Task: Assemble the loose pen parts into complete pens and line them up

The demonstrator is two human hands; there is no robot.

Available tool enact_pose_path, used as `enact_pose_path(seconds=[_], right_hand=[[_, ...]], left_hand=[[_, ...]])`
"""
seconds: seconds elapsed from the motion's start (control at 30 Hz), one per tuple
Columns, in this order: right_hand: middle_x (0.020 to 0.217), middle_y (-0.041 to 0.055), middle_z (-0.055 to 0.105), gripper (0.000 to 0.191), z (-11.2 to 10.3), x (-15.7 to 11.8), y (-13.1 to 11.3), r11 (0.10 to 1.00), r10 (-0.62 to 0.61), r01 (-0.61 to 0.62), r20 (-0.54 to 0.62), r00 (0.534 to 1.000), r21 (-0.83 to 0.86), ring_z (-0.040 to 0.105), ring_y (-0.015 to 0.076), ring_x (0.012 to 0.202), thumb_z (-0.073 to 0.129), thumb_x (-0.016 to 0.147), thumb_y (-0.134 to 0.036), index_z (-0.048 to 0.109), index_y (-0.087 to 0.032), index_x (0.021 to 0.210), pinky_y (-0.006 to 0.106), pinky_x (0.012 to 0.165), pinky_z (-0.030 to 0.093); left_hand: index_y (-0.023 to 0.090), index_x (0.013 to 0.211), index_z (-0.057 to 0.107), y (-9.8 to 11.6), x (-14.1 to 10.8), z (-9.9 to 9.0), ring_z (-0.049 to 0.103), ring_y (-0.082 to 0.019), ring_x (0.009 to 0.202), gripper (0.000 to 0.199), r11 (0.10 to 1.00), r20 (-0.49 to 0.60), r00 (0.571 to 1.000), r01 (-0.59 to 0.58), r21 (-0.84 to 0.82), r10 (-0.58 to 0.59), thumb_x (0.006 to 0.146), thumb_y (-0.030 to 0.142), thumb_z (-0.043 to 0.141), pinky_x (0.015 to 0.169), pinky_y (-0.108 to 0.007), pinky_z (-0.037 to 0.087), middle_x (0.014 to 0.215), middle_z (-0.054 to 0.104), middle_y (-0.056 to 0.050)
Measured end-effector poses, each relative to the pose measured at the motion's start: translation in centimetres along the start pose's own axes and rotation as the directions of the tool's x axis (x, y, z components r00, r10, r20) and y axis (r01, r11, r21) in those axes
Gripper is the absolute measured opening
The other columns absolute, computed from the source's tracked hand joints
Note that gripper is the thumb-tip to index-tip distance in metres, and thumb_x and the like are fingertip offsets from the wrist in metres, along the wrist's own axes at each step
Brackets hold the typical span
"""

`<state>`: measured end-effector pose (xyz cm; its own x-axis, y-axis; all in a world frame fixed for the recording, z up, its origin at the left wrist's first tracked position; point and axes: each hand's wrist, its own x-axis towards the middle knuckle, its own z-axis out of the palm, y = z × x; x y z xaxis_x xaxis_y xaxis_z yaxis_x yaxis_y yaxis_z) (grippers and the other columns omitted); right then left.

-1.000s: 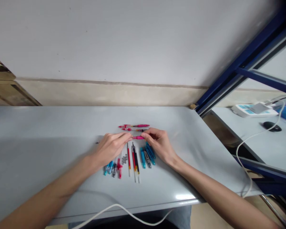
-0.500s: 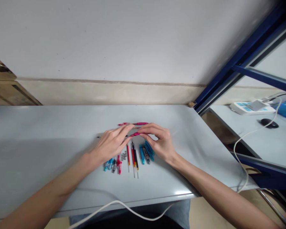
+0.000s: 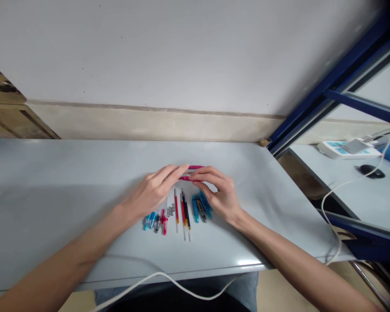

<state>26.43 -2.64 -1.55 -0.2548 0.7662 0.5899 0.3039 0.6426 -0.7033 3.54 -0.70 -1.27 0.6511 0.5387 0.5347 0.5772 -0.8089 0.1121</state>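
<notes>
Several pink pens (image 3: 193, 172) lie close together at the far side of the layout, partly hidden by my fingers. My left hand (image 3: 154, 190) reaches in from the left, its fingertips at the pens' left part. My right hand (image 3: 219, 195) curves over from the right, with its fingers on a pink pen barrel (image 3: 189, 178). Just below my hands, in a row, lie blue pen parts (image 3: 151, 221), a red pen part (image 3: 164, 222), small metal parts (image 3: 170, 211), long refills (image 3: 184, 215) and blue pen clips (image 3: 199, 208).
Everything lies on a pale grey table (image 3: 68, 164). A white cable (image 3: 162, 275) runs below its front edge. A blue metal frame (image 3: 331, 86) stands at the right, beyond which a lower desk holds a white device (image 3: 347, 149) and a black mouse (image 3: 372, 172).
My hands have moved closer together, and the pink pen between them has shifted toward the other pink pens at the far side. The other laid-out parts appear unmoved.
</notes>
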Motion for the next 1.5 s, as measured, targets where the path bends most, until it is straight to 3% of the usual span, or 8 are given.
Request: enact_pose_path(seconds=[0.17,0.4,0.53,0.67,0.8,0.9,1.07,1.5], right_hand=[[0.103,0.0055,0.075,0.015,-0.1,-0.1,0.0,0.999,0.033,-0.033,-0.022,0.999,-0.006,0.069,0.0229,0.096,0.064,0.098,-0.022,0.077,-0.026,0.105,0.04,0.088,0.056],[0.052,-0.0024,0.057,0.037,0.1,-0.4,0.1,0.957,0.289,-0.289,0.005,0.957,0.011,0.05,0.0121,0.047,0.053,0.104,-0.04,0.068,-0.02,0.077,0.027,0.052,0.044],[0.074,0.0016,0.068,0.024,0.1,-0.3,0.4,0.958,0.284,-0.283,-0.019,0.959,0.039,0.06,0.0146,0.062,0.06,0.1,-0.04,0.07,-0.02,0.094,0.028,0.061,0.05],[0.106,0.0069,0.073,0.016,-0.1,0.0,0.5,0.979,0.195,-0.196,0.014,0.981,0.061,0.067,0.0211,0.094,0.064,0.099,-0.034,0.073,-0.023,0.106,0.035,0.081,0.055],[0.103,0.0061,0.074,0.012,-0.2,0.2,0.3,0.986,0.161,-0.162,0.024,0.987,0.047,0.067,0.0217,0.091,0.067,0.096,-0.03,0.076,-0.025,0.103,0.035,0.078,0.054],[0.089,0.0039,0.074,0.013,-0.2,0.2,0.1,0.976,0.217,-0.217,0.012,0.976,-0.002,0.064,0.0186,0.076,0.067,0.096,-0.032,0.076,-0.022,0.094,0.032,0.07,0.05],[0.053,-0.0015,0.05,0.051,-0.4,0.1,0.0,0.937,0.345,-0.343,0.012,0.939,-0.068,0.044,0.0126,0.052,0.053,0.103,-0.043,0.057,-0.019,0.058,0.028,0.055,0.036],[0.093,0.0042,0.073,0.014,-0.7,0.6,0.5,0.956,0.277,-0.281,0.053,0.959,0.084,0.064,0.0179,0.081,0.069,0.095,-0.034,0.074,-0.021,0.096,0.03,0.072,0.049]], left_hand=[[0.015,0.102,0.065,-0.5,0.3,-0.3,0.067,-0.017,0.076,0.019,0.988,-0.062,0.996,-0.055,0.147,0.065,0.105,0.025,0.05,0.07,-0.03,0.055,0.085,0.069,-0.004],[0.014,0.101,0.065,0.5,0.4,-0.2,0.064,-0.017,0.076,0.02,0.989,-0.06,0.991,-0.117,0.09,0.122,0.105,0.023,0.048,0.07,-0.03,0.052,0.085,0.065,-0.005],[0.014,0.107,0.064,0.6,0.5,0.0,0.065,-0.019,0.086,0.018,0.996,-0.065,0.995,-0.078,0.049,0.081,0.105,0.021,0.047,0.076,-0.033,0.053,0.092,0.066,-0.007],[0.016,0.11,0.061,0.3,0.0,0.3,0.067,-0.015,0.078,0.019,0.996,-0.092,0.996,0.012,0.091,-0.003,0.107,0.025,0.045,0.065,-0.027,0.05,0.098,0.069,-0.006],[0.017,0.094,0.063,0.0,-0.4,0.9,0.064,-0.016,0.068,0.025,0.982,-0.085,0.987,0.145,0.122,-0.135,0.106,0.033,0.048,0.058,-0.028,0.046,0.083,0.068,-0.002],[0.016,0.087,0.062,-0.1,-0.3,1.1,0.064,-0.018,0.073,0.029,0.989,-0.077,0.988,0.136,0.058,-0.131,0.105,0.036,0.051,0.065,-0.031,0.049,0.079,0.066,-0.003],[0.015,0.1,0.065,0.4,0.2,0.7,0.062,-0.02,0.085,0.021,0.997,-0.088,0.994,0.065,-0.029,-0.068,0.106,0.022,0.046,0.077,-0.035,0.051,0.088,0.066,-0.007],[0.017,0.114,0.065,0.0,-0.7,0.8,0.061,-0.02,0.092,0.018,0.992,-0.148,0.986,0.058,-0.11,-0.074,0.1,0.011,0.054,0.079,-0.034,0.053,0.098,0.061,-0.007]])
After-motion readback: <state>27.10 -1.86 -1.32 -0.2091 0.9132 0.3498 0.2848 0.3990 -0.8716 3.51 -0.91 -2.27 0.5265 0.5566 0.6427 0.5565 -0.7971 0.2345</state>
